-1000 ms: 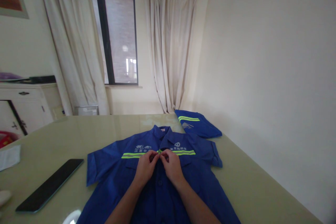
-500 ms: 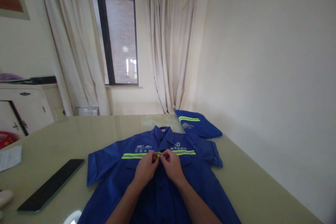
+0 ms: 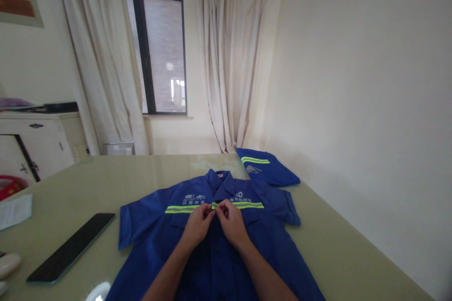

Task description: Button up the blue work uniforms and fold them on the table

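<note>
A blue short-sleeved work shirt [image 3: 151,225] lies spread face up, collar pointing away from me, with a yellow-green reflective stripe and white lettering across its chest. At the front opening, level with the stripe, my left hand [image 3: 197,223] pinches the edge of the placket. My right hand [image 3: 230,220] pinches the same spot from the other side, its fingertips almost touching the left ones. Whatever small part sits between the fingertips is hidden. Below the hands a dark button shows on the placket.
A folded blue garment [image 3: 270,169] with matching stripes lies past the shirt's right shoulder. On the left are a long black flat object [image 3: 72,247], a paper sheet [image 3: 16,211] and a white rounded object [image 3: 9,264]. The table [image 3: 353,254] meets a wall at right.
Both hands stay pinched at the same place on the shirt front, with only slight finger movement. The whole view has shifted a little.
</note>
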`<state>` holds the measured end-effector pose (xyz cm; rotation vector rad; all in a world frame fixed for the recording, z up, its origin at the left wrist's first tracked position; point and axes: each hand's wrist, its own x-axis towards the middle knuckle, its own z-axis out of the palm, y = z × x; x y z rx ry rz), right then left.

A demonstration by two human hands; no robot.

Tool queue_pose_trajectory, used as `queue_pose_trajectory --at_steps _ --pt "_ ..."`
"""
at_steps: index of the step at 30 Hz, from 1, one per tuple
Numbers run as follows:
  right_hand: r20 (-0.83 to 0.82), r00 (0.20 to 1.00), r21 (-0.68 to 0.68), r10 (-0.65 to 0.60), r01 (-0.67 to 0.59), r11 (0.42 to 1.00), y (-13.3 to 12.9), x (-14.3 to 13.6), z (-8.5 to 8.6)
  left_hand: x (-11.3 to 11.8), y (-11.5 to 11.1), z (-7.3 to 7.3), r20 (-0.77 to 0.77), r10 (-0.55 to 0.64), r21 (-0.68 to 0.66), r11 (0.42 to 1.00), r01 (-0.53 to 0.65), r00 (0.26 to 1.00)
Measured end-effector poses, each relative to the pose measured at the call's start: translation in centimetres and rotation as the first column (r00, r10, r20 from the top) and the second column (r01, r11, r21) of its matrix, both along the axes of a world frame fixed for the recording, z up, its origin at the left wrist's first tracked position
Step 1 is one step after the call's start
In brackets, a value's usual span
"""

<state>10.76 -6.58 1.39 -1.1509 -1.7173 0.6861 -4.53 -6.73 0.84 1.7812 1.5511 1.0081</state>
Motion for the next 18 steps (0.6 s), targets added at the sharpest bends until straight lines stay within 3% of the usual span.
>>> queue_pose_trajectory --at_steps 7,11,14,18 --pt "0.217 0.976 0.102 -0.017 -0.005 0.995 -0.9 -0.3 0.1 -0.1 0.4 0.0 -0.157 0.074 -0.116 0.989 -0.092 0.985" --pt "0.224 0.974 0.085 -0.023 0.004 0.996 -0.7 -0.3 0.0 0.2 -0.4 0.4 -0.242 0.095 -0.120 0.985 -0.127 0.966" --pt "0.148 0.986 -0.025 -0.071 0.076 0.997 0.0 -0.3 -0.1 0.7 -1.5 0.8 -0.279 0.108 -0.074 0.988 -0.134 0.954" --pt "0.149 0.981 -0.144 -0.121 0.142 0.979 0.6 -0.3 -0.1 1.3 -2.8 1.4 -0.391 0.133 0.129 0.988 -0.089 0.911"
